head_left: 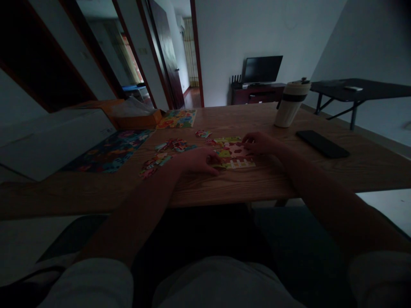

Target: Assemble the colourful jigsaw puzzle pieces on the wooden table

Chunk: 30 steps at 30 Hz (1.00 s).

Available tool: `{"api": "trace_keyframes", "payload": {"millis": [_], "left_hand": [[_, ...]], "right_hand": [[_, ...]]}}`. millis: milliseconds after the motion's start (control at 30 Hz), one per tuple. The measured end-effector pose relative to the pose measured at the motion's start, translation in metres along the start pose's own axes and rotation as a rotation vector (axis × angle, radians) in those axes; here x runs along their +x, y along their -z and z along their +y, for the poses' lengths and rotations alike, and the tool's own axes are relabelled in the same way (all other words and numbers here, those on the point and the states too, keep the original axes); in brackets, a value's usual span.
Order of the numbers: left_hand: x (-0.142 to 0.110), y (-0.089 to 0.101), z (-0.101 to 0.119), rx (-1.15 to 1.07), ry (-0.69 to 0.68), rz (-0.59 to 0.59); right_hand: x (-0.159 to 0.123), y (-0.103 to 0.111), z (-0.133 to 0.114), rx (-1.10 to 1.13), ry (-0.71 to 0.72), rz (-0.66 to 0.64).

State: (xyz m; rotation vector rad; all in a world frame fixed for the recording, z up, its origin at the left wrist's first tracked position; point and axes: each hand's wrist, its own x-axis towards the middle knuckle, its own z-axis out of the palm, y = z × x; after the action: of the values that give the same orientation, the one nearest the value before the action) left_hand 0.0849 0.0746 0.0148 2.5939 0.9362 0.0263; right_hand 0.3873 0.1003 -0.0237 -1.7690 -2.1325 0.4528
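A partly joined jigsaw puzzle (240,163), in pink, yellow-green and brown with a white fence, lies flat on the wooden table. My left hand (201,161) is at its left edge, thumb and fingers curled together around a small yellow-green puzzle piece, mostly hidden by the fingers. On the opposite side, my right hand (259,144) rests with bent, parted fingers on the puzzle's upper right edge. Loose puzzle pieces (175,145) are heaped beyond my left forearm, with more pieces (156,162) beside it. A few others (203,133) lie behind the puzzle.
A colourful picture sheet (177,118) and a dark blue patterned sheet (111,152) lie to the left. Near them stand a white box (61,137) and an orange box (138,121) holding clear plastic. On the right are a cream tumbler (290,107) and a black phone (322,144).
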Motion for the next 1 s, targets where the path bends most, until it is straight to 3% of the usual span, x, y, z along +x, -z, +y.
{"api": "trace_keyframes", "payload": {"millis": [533, 1000], "left_hand": [[0.0021, -0.0017, -0.0010, 0.075, -0.240, 0.017], [-0.0046, 0.0042, -0.0049, 0.104, -0.045, -0.012]], "right_hand": [[-0.0011, 0.0029, -0.0027, -0.047, 0.009, -0.020], [0.0012, 0.0003, 0.0023, -0.023, 0.022, -0.025]]}}
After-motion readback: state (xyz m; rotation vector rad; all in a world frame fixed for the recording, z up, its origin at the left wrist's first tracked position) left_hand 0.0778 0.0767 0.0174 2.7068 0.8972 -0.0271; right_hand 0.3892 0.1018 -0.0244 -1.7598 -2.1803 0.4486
